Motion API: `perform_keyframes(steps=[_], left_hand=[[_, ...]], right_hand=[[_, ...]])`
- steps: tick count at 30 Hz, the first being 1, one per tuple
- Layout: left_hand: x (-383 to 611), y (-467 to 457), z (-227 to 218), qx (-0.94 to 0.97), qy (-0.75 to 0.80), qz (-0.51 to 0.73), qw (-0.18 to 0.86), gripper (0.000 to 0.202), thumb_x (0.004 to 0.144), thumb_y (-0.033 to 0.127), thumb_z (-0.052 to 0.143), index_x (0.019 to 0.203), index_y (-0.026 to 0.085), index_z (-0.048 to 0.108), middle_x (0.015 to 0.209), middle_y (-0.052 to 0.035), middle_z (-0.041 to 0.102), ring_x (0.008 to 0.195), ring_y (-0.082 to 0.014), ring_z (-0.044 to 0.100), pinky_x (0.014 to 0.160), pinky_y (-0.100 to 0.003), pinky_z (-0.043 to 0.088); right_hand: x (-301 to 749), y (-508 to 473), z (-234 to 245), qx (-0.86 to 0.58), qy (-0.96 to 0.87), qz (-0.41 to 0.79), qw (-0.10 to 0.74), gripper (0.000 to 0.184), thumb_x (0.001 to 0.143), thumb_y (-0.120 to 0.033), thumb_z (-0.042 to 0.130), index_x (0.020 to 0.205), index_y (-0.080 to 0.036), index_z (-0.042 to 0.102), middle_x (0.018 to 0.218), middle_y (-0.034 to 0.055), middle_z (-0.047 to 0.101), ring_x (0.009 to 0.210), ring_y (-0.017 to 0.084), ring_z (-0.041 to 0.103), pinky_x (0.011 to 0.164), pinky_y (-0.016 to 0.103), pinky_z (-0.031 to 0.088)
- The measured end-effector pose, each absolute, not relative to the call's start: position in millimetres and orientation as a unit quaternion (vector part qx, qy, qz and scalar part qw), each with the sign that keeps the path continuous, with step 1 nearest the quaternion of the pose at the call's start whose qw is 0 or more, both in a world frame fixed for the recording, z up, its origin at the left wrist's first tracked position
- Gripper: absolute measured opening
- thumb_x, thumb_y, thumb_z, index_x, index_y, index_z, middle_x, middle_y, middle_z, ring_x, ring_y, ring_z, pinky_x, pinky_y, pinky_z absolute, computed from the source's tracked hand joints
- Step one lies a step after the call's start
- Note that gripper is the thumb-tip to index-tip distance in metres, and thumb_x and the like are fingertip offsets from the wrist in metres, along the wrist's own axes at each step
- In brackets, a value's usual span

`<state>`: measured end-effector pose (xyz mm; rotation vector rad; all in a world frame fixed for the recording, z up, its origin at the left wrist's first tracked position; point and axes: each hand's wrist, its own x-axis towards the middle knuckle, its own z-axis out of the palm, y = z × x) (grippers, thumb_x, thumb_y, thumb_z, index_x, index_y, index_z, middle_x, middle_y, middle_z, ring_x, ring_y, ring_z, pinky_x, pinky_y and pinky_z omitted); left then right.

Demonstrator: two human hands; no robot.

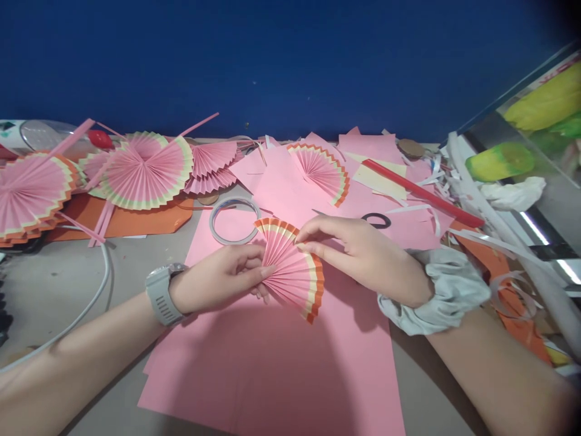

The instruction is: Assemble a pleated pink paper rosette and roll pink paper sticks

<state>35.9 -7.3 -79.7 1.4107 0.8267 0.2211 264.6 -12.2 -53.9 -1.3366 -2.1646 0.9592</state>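
Note:
A pleated pink paper fan [290, 266] with a cream and orange edge is spread in a half circle over pink paper sheets [272, 369]. My left hand [236, 272] pinches it at the gathered base, thumb on top. At its upper outer edge, my right hand [336, 242] closes thumb and forefinger on the pleats. A roll of tape [212, 227] lies just beyond my left hand. Scissors [376, 221] with a black handle lie partly hidden behind my right hand.
Finished pink rosettes [145, 172] on paper sticks are piled at the left, over an orange sheet [167, 212]. Another folded fan [320, 172] rests on paper scraps at the back. A red strip [422, 192] lies at the right, near a clear box [554, 145]. A white cable [102, 278] curves at the left.

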Motion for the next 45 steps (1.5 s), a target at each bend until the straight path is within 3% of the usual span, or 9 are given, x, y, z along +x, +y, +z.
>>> perform_keyframes(steps=[6,12,21,25,29,35,45], left_hand=[[31.5,0.2,-79.1,0.604,0.345,0.057,0.716,0.028,0.085,0.028,0.055,0.069,0.019,0.034,0.058,0.0056,0.052,0.076,-0.0203,0.070,0.066,-0.026,0.054],[31.4,-0.5,-83.1,0.567,0.346,0.064,0.745,0.026,0.087,0.037,0.053,0.076,0.017,0.040,0.065,-0.0015,0.063,0.070,-0.0184,0.069,0.068,-0.030,0.055],[34.3,-4.3,-84.6,0.526,0.372,0.185,0.742,0.027,0.091,0.041,0.046,0.090,0.014,0.047,0.067,-0.0035,0.063,0.063,-0.0147,0.066,0.063,-0.028,0.055],[35.7,-5.9,-83.9,0.518,0.350,0.219,0.749,0.027,0.087,0.038,0.054,0.099,0.014,0.049,0.075,-0.0034,0.062,0.067,-0.0139,0.064,0.066,-0.029,0.056],[36.4,-6.0,-86.9,0.537,0.348,0.223,0.735,0.023,0.088,0.035,0.053,0.093,0.013,0.055,0.082,-0.0035,0.060,0.072,-0.0117,0.062,0.067,-0.026,0.056],[34.8,-6.8,-90.6,0.558,0.347,0.206,0.725,0.025,0.089,0.037,0.050,0.089,0.012,0.055,0.076,-0.0034,0.062,0.070,-0.0120,0.064,0.069,-0.025,0.055],[35.3,-7.3,-88.6,0.564,0.354,0.197,0.719,0.028,0.090,0.039,0.048,0.090,0.012,0.055,0.078,-0.0050,0.064,0.071,-0.0126,0.064,0.070,-0.026,0.055]], right_hand=[[268.3,-11.6,-44.7,-0.425,-0.862,0.246,0.125,0.016,0.089,-0.018,0.047,0.093,-0.020,0.063,0.091,0.0014,0.069,0.084,0.015,0.063,0.074,0.028,0.046],[265.3,-13.3,-47.0,-0.415,-0.876,0.203,0.137,0.013,0.087,-0.010,0.049,0.088,-0.015,0.061,0.084,0.0030,0.065,0.078,0.015,0.060,0.070,0.028,0.046],[268.8,-11.4,-49.2,-0.378,-0.897,0.087,0.212,0.014,0.086,-0.009,0.049,0.082,-0.014,0.061,0.084,0.0068,0.055,0.079,0.018,0.051,0.073,0.032,0.045],[269.2,-11.2,-49.6,-0.376,-0.898,0.048,0.223,0.013,0.086,-0.008,0.049,0.081,-0.016,0.059,0.084,0.0066,0.055,0.080,0.018,0.051,0.073,0.033,0.045],[268.6,-10.6,-50.8,-0.381,-0.895,0.053,0.225,0.009,0.086,-0.012,0.052,0.083,-0.015,0.060,0.084,0.0067,0.056,0.081,0.019,0.051,0.076,0.034,0.044],[265.2,-11.3,-56.6,-0.374,-0.900,0.086,0.205,0.009,0.087,-0.018,0.054,0.089,-0.016,0.062,0.087,0.0063,0.058,0.086,0.019,0.052,0.084,0.036,0.042],[260.6,-16.7,-60.8,-0.355,-0.911,0.009,0.208,0.010,0.087,-0.016,0.053,0.082,-0.016,0.060,0.085,0.0051,0.063,0.085,0.019,0.054,0.078,0.035,0.041]])
